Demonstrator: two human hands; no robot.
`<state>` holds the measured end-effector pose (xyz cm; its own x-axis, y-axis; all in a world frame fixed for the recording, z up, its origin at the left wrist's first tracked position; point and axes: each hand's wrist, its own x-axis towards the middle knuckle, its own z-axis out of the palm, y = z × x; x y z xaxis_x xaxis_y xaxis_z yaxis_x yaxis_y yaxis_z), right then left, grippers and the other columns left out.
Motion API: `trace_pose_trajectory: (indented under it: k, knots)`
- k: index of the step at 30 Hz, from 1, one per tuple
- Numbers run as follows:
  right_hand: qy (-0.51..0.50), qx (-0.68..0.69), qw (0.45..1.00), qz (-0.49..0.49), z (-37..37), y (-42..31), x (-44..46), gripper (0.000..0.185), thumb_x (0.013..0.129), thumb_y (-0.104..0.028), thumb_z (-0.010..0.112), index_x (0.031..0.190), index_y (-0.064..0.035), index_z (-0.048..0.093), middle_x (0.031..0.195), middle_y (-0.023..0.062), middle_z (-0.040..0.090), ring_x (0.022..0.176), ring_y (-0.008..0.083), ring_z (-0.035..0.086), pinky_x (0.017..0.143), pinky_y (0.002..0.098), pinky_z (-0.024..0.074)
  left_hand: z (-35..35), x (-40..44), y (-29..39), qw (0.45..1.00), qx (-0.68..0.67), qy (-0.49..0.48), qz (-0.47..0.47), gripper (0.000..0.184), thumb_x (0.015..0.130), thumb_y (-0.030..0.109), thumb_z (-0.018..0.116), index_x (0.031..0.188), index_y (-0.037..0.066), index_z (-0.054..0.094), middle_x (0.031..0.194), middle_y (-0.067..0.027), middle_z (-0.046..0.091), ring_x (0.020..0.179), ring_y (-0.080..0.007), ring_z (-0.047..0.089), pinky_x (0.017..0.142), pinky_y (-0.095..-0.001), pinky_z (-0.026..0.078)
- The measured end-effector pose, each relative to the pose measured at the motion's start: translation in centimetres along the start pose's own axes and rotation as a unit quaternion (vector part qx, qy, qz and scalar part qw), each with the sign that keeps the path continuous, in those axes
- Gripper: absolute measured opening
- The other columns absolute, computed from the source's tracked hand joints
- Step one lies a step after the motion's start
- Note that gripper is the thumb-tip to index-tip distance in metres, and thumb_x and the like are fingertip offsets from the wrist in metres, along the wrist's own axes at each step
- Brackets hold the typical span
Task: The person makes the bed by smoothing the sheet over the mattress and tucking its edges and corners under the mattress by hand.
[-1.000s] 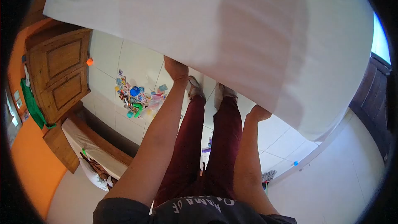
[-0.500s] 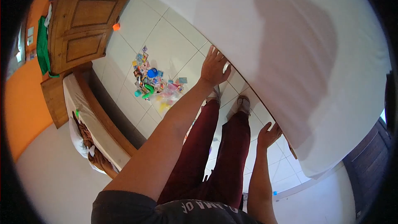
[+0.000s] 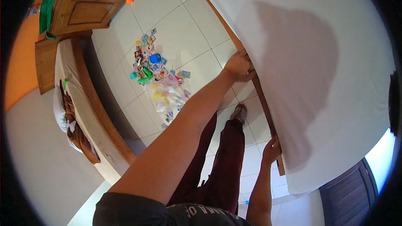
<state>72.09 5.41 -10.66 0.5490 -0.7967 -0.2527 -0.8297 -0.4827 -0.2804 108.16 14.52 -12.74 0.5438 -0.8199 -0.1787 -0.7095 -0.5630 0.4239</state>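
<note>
A mattress in a white sheet [image 3: 356, 79] fills the upper right, with a wooden bed rail [image 3: 264, 104] showing along its near side. My left hand [image 3: 239, 67] is closed around the middle of this rail, right beside the sheet. Lower down, my right hand [image 3: 272, 150] has its fingers wrapped on the same rail, close to its end. The far sides of both hands' fingers are partly hidden.
Cards and small toys [image 3: 144, 60], with a clear plastic bag [image 3: 165, 96], lie on the tiled floor [image 3: 188, 25]. A wooden cabinet [image 3: 90, 10] and a second bed [image 3: 86, 109] stand left; a dark door [image 3: 349, 192] is lower right.
Both hands, first at the mattress edge and then opened, have closed on the rail. More of the rail shows beside the sheet. The view has turned, and the mattress edge appears steeper.
</note>
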Motion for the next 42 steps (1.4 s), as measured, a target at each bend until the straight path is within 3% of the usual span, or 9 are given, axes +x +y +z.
trace_pose_trajectory:
  k: [2, 6, 11, 14, 23, 31, 35, 38, 42]
  knots:
    - [-0.006, 0.037, 0.996, -0.081, -1.4, -0.4, -0.6, 0.019, 0.084, -0.010, 0.050, 0.092, -0.0007, 0.065, 0.091, 0.0190, 0.064, 0.082, 0.0334, 0.061, 0.075, 0.0394, 0.0483, -0.4, 0.2, -1.1, 0.998, -0.031, 0.005, 0.056, 0.029, 0.065, 0.024, 0.067, 0.092, 0.013, 0.065, 0.088, -0.0099, 0.063, 0.091, -0.0283, 0.058, 0.083, -0.0384, 0.048]
    - [-0.065, 0.086, 0.972, -0.208, -4.0, -6.5, 0.5, 0.020, 0.081, 0.000, 0.050, 0.096, -0.0038, 0.062, 0.086, 0.0140, 0.062, 0.081, 0.0301, 0.058, 0.074, 0.0399, 0.0459, 0.2, 0.6, -3.1, 0.997, -0.049, 0.004, 0.057, 0.019, 0.066, 0.020, 0.066, 0.082, 0.011, 0.067, 0.070, -0.0056, 0.062, 0.079, -0.0268, 0.060, 0.073, -0.0384, 0.051]
    - [-0.119, 0.130, 0.951, -0.254, -1.7, -17.5, 7.2, 0.038, 0.083, -0.004, 0.046, 0.121, -0.0019, 0.048, 0.118, 0.0200, 0.053, 0.110, 0.0351, 0.050, 0.094, 0.0403, 0.0391, -2.8, 0.3, -6.7, 0.972, -0.076, 0.208, 0.079, 0.019, 0.072, 0.014, 0.061, 0.088, 0.005, 0.066, 0.096, -0.0120, 0.061, 0.101, -0.0282, 0.055, 0.095, -0.0387, 0.041]
    - [-0.152, 0.117, 0.934, -0.300, 0.2, -26.9, 11.0, 0.049, 0.083, -0.007, 0.045, 0.132, -0.0015, 0.036, 0.133, 0.0212, 0.038, 0.124, 0.0341, 0.036, 0.103, 0.0399, 0.0305, -6.2, 1.4, -11.9, 0.987, 0.032, 0.158, 0.012, 0.036, 0.075, 0.016, 0.057, 0.109, 0.003, 0.058, 0.122, -0.0150, 0.049, 0.121, -0.0286, 0.040, 0.107, -0.0426, 0.025]
    - [-0.107, 0.092, 0.963, -0.231, 7.4, -41.5, 17.6, 0.061, 0.079, -0.013, 0.052, 0.133, 0.0046, 0.028, 0.134, 0.0244, 0.034, 0.124, 0.0351, 0.035, 0.104, 0.0394, 0.0281, -16.2, 8.0, -21.9, 0.977, 0.148, -0.053, -0.141, 0.055, 0.083, 0.023, 0.046, 0.133, 0.004, 0.035, 0.140, -0.0120, 0.031, 0.133, -0.0264, 0.020, 0.111, -0.0421, 0.010]
    - [-0.101, 0.085, 0.988, -0.075, 8.9, -47.1, 19.1, 0.064, 0.081, -0.028, 0.051, 0.129, 0.0105, 0.032, 0.130, 0.0300, 0.037, 0.122, 0.0399, 0.036, 0.104, 0.0418, 0.0265, -19.0, 11.1, -29.9, 0.992, 0.094, -0.082, 0.020, 0.061, 0.080, 0.032, 0.056, 0.132, 0.008, 0.037, 0.140, -0.0075, 0.033, 0.133, -0.0275, 0.019, 0.112, -0.0377, 0.010]
    - [-0.089, 0.008, 0.996, -0.010, 8.8, -49.8, 19.0, 0.059, 0.081, -0.032, 0.051, 0.121, 0.0107, 0.042, 0.125, 0.0299, 0.043, 0.117, 0.0416, 0.042, 0.100, 0.0461, 0.0315, -20.8, 12.1, -31.3, 0.976, 0.101, -0.193, 0.003, 0.055, 0.078, 0.027, 0.056, 0.130, 0.010, 0.043, 0.141, -0.0045, 0.032, 0.132, -0.0273, 0.022, 0.111, -0.0361, 0.013]
    - [-0.066, -0.003, 0.997, 0.042, 10.7, -50.4, 19.7, 0.062, 0.082, -0.037, 0.049, 0.120, 0.0108, 0.044, 0.124, 0.0294, 0.044, 0.116, 0.0421, 0.043, 0.098, 0.0482, 0.0330, -19.0, 13.0, -33.1, 0.971, 0.133, -0.191, 0.048, 0.058, 0.071, 0.017, 0.057, 0.128, 0.009, 0.045, 0.141, -0.0056, 0.031, 0.131, -0.0270, 0.025, 0.111, -0.0335, 0.016]
    - [-0.121, -0.056, 0.989, 0.061, 11.7, -49.7, 20.5, 0.067, 0.081, -0.041, 0.052, 0.122, 0.0110, 0.042, 0.127, 0.0302, 0.041, 0.116, 0.0423, 0.042, 0.098, 0.0472, 0.0326, -15.8, 14.3, -33.4, 0.993, -0.034, -0.097, 0.050, 0.062, 0.069, 0.020, 0.061, 0.128, 0.008, 0.045, 0.140, -0.0091, 0.033, 0.131, -0.0273, 0.025, 0.110, -0.0343, 0.018]
